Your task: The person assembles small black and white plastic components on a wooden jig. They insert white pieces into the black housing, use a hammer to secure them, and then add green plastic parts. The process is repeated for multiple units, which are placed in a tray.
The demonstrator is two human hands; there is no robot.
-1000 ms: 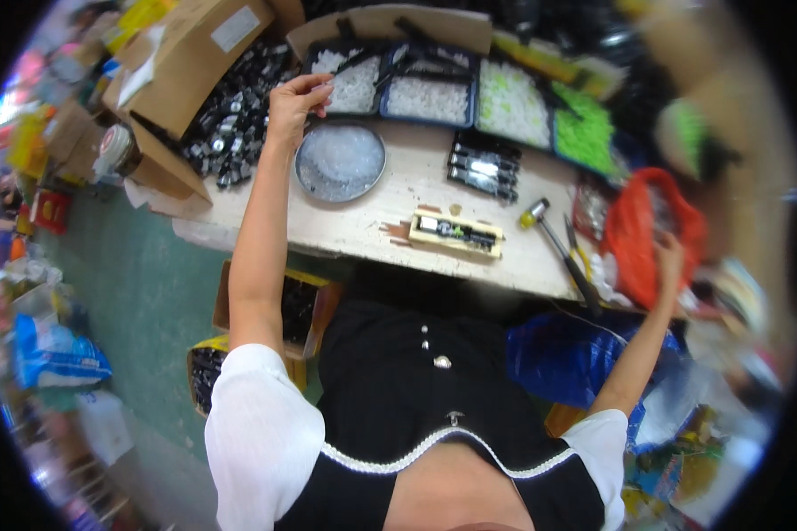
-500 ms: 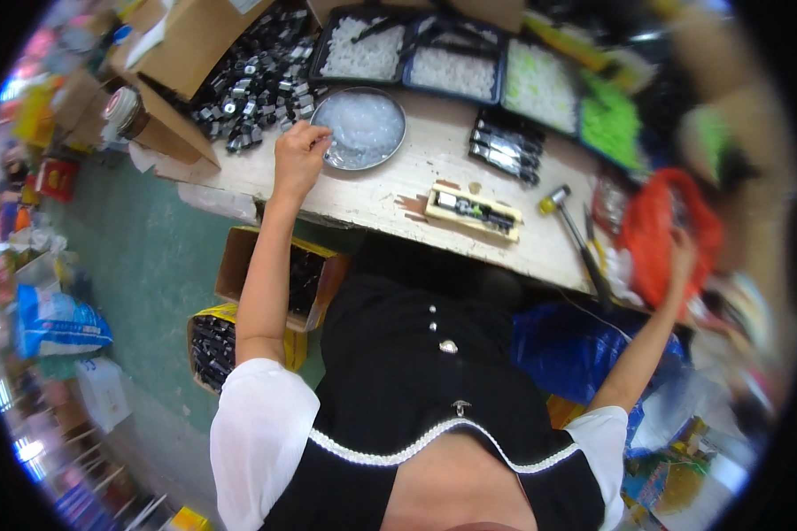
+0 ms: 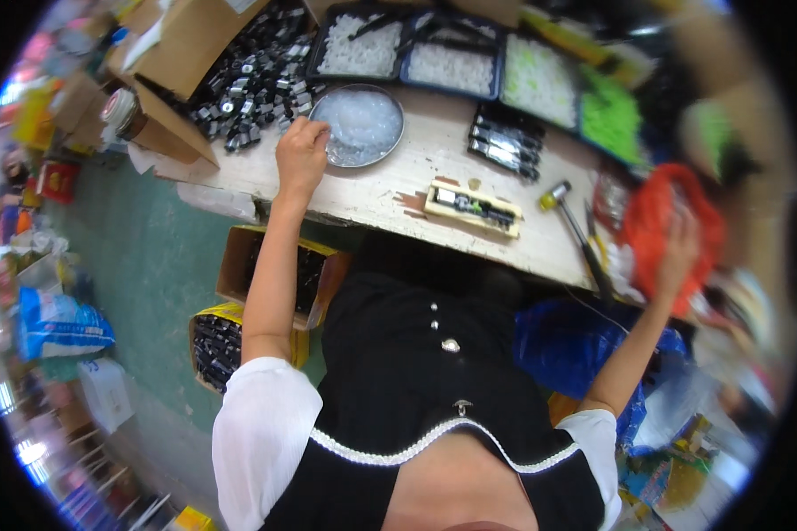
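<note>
My left hand (image 3: 302, 157) is at the near left rim of a round metal dish (image 3: 402, 133), its fingers bent together in a pinch. Whether anything small sits between those fingertips is hidden. The dish holds a whitish, translucent, glossy mass (image 3: 359, 124). Over the open red plastic bag (image 3: 660, 212) on the right lies my right hand (image 3: 679, 248), its fingers smeared by motion. In the middle of the table edge, a cream-coloured holder (image 3: 439, 210) carries a small black and silver assembly (image 3: 474, 207). To its right rests a hammer (image 3: 577, 232) with a yellow face.
A heap of black and silver parts (image 3: 252, 84) lies beyond my left hand. Trays of white pieces (image 3: 359, 49) and green pieces (image 3: 609, 124) line the back. Several black glossy parts (image 3: 505, 142) lie before them. Boxes of dark parts (image 3: 217, 345) stand below the table (image 3: 416, 168).
My right hand has drawn back a little, and more of it shows over the red bag. My left hand stays by the dish, its fingers turned slightly.
</note>
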